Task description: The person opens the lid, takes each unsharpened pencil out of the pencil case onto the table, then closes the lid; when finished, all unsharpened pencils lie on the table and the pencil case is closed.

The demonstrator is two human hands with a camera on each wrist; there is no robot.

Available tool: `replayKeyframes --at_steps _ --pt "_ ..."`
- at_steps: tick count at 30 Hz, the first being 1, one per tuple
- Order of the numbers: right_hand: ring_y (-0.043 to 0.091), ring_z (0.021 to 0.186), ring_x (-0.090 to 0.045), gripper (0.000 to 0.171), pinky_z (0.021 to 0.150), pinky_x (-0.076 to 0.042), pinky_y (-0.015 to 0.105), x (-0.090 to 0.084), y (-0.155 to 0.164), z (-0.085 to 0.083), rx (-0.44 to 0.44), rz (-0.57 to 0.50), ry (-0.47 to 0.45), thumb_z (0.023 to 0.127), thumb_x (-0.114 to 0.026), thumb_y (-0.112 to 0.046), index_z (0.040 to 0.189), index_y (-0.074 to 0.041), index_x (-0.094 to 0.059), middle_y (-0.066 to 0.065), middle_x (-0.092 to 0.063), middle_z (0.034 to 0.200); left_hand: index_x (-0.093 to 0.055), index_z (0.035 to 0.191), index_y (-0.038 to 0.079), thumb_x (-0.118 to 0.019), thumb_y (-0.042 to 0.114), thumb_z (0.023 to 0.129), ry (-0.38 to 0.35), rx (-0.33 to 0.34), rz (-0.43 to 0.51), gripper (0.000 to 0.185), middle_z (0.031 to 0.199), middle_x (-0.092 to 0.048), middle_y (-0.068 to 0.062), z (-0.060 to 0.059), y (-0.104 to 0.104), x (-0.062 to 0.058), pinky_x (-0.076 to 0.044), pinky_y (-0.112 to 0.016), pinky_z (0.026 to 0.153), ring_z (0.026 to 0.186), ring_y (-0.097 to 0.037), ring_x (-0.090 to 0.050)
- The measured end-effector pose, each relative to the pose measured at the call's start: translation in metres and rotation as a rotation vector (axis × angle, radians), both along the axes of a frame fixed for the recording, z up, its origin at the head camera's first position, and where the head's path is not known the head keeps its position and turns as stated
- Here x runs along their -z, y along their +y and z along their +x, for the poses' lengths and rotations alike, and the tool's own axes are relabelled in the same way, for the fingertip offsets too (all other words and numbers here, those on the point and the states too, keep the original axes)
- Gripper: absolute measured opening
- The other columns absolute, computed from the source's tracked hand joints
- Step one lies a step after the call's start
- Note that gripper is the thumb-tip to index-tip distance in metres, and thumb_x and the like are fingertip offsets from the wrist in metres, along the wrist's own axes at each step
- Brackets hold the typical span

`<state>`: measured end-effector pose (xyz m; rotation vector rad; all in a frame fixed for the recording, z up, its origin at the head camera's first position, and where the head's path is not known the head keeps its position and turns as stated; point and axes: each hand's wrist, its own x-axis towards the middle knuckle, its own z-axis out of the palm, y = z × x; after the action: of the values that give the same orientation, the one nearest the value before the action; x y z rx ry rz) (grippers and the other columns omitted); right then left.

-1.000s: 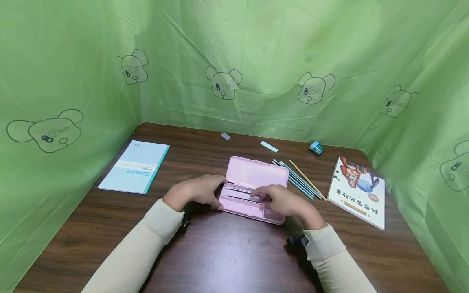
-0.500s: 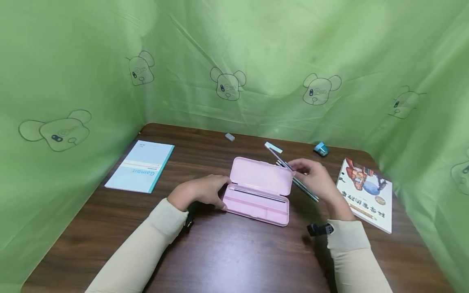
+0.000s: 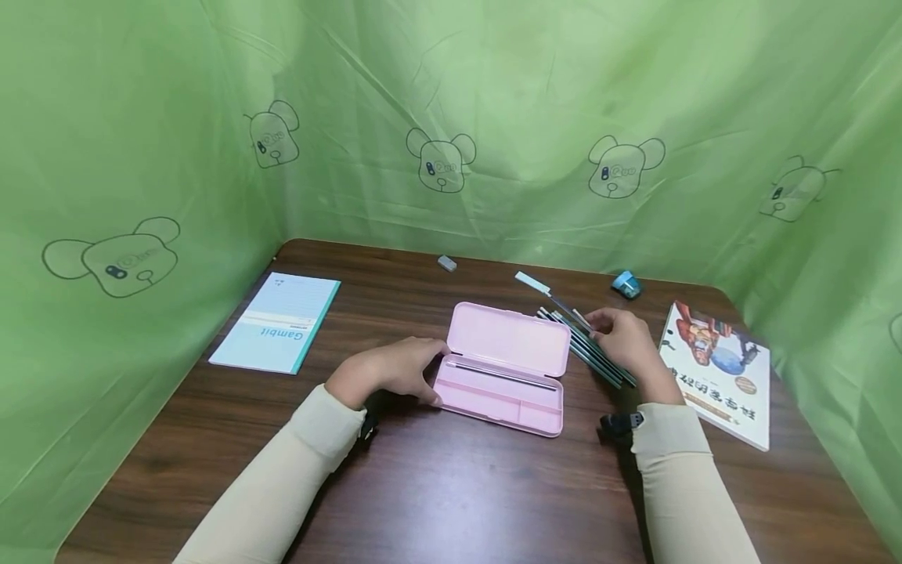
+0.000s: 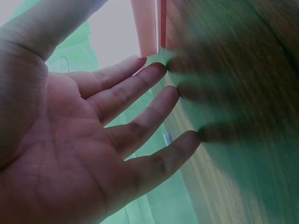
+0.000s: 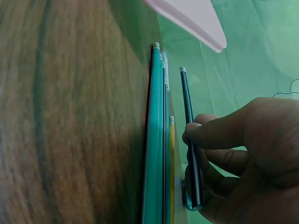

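Observation:
A pink pencil case (image 3: 509, 338) lies with its lid raised, and one dark pencil (image 3: 503, 376) is in its rear compartment. My left hand (image 3: 391, 366) rests at the case's left end, thumb near the front corner and index finger near the hinge; its fingers look straight and relaxed in the left wrist view. To the case's right, my right hand (image 3: 627, 345) pinches a dark pencil (image 5: 186, 93) between thumb and fingers, above several teal pencils (image 3: 595, 356) on the table. A yellow pencil (image 5: 172, 172) lies beside them in the right wrist view.
Behind the case are a grey eraser (image 3: 447, 263) and a pale flat strip (image 3: 532, 282). A blue sharpener (image 3: 626, 284) stands at the back right. A white-covered book (image 3: 726, 376) lies far right, a notebook (image 3: 278, 321) far left. Green curtains (image 3: 493, 204) enclose the table.
My right hand has left the pencil case and moved right to the pencil pile, carrying a pencil. The case went from two pencils to one. My left hand stays at the case.

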<state>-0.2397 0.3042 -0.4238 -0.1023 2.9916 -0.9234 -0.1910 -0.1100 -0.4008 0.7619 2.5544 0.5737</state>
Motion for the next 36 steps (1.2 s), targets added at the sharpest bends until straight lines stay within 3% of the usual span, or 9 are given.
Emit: replayKeyframes --at_steps 14,25,30,36 --pt "0.045 0.116 -0.070 0.030 0.100 -0.055 0.064 0.009 0.004 -0.001 0.043 0.065 -0.025 0.106 -0.065 -0.003 0.135 0.002 -0.073 0.028 -0.076 0.125 -0.059 0.152 0.005 -0.098 0.032 0.085 0.006 -0.001 -0.003 0.082 0.151 -0.067 -0.012 0.000 0.000 0.000 -0.048 -0.048 0.125 0.143 -0.031 -0.062" --pt "0.046 0.118 -0.070 0.030 0.101 -0.055 0.065 0.010 0.006 -0.001 0.036 0.038 -0.045 0.106 -0.068 -0.004 0.136 0.001 -0.073 0.028 -0.076 0.127 -0.060 0.151 0.006 -0.099 0.032 0.085 0.008 0.003 0.011 0.081 0.148 -0.069 -0.011 0.001 -0.001 0.001 -0.050 -0.047 0.122 0.139 -0.029 -0.064" --pt "0.041 0.113 -0.072 0.031 0.095 -0.057 0.054 -0.001 0.005 0.004 0.007 -0.020 -0.035 0.108 -0.070 -0.007 0.137 0.000 -0.073 0.025 -0.077 0.123 -0.060 0.151 0.006 -0.099 0.031 0.086 0.000 -0.005 0.010 0.080 0.148 -0.069 -0.011 0.002 -0.002 0.000 -0.050 -0.047 0.122 0.138 -0.029 -0.064" --pt "0.035 0.113 -0.071 0.032 0.091 -0.054 0.039 -0.035 -0.012 0.018 -0.062 -0.088 -0.013 0.109 -0.071 -0.012 0.140 -0.004 -0.073 0.019 -0.078 0.122 -0.060 0.150 0.005 -0.098 0.030 0.086 -0.011 -0.006 0.020 0.078 0.146 -0.069 -0.012 0.001 -0.002 -0.001 -0.050 -0.047 0.122 0.136 -0.029 -0.064"
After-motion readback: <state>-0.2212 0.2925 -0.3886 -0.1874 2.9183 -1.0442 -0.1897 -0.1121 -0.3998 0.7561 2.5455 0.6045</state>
